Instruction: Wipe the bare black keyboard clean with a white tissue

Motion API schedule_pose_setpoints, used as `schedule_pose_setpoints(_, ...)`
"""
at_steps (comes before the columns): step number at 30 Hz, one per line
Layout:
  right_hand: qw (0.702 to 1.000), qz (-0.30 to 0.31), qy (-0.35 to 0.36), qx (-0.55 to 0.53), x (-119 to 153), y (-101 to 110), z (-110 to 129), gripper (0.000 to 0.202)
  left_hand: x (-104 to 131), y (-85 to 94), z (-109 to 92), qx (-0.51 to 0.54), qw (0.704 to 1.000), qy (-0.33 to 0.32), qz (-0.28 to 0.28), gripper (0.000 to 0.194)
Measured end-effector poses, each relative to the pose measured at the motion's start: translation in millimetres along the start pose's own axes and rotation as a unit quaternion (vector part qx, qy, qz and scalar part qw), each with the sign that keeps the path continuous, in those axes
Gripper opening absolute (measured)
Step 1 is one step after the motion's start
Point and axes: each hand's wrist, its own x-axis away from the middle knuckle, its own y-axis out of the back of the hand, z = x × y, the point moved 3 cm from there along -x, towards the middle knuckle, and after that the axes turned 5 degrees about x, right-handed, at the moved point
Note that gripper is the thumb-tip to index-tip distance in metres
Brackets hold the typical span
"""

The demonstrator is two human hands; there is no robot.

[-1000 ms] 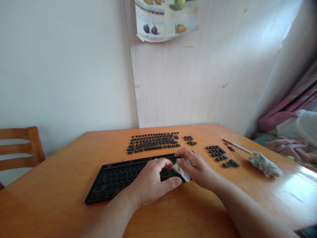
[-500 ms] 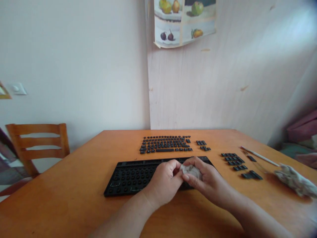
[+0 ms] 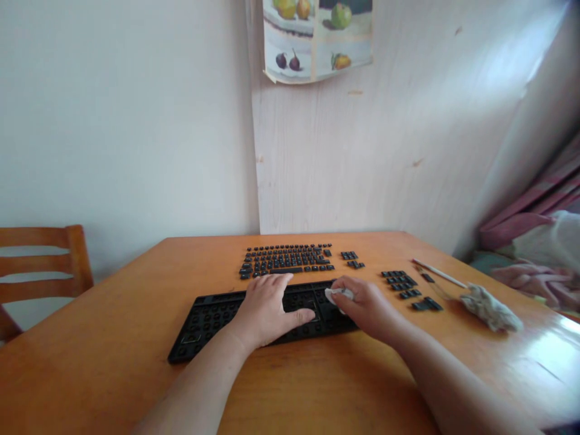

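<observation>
A black keyboard base (image 3: 212, 314) with its keycaps off lies on the wooden table, its bare switches showing. Over its middle is my left hand (image 3: 267, 308), thumb and fingers spread apart, holding nothing; whether it touches the base I cannot tell. My right hand (image 3: 367, 305) is closed round a crumpled white cloth (image 3: 339, 293) at the right part of the base. Part of the cloth is hidden by my fingers. Behind the base the loose black keycaps (image 3: 290, 258) are laid out in keyboard order, with a number-pad group (image 3: 399, 281) off to the right.
On the right of the table (image 3: 113, 320) are a thin white stick (image 3: 439, 273), a small black piece (image 3: 427, 278) and a crumpled grey cloth (image 3: 492, 308). A wooden chair (image 3: 77, 260) stands at the left. Behind the table rises a wall with a fruit picture (image 3: 317, 42).
My hands have come apart. The left has let go of the cloth and opened over the keyboard base; the right keeps the cloth, now at the base's right part. The view has turned right.
</observation>
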Motion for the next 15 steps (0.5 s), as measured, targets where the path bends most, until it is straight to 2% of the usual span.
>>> schedule_pose_setpoints(3, 0.997, 0.038, 0.057, 0.027, 3, -11, 7, 0.014, 1, -12.2, 8, -0.031, 0.996, 0.008, 0.08, 0.109)
schedule_pose_setpoints(6, 0.992, 0.076, 0.094, 0.045, 6, -18, 13, 0.012, 1, -19.0, 12, -0.035, 0.991, 0.018, 0.125, 0.121)
schedule_pose_setpoints(9, 0.991, 0.083, 0.079, 0.069, 5, -18, 12, 0.014, 2, -19.9, 13, -0.036, 0.988, 0.021, 0.146, 0.126)
schedule_pose_setpoints(13, 0.994, 0.051, 0.037, 0.094, 1, -14, 7, 0.015, 2, -19.8, 14, -0.039, 0.987, 0.022, 0.153, 0.127)
schedule_pose_setpoints(15, 0.994, 0.052, 0.051, 0.083, 2, -15, 8, 0.015, 1, -20.4, 15, -0.044, 0.987, 0.022, 0.154, 0.126)
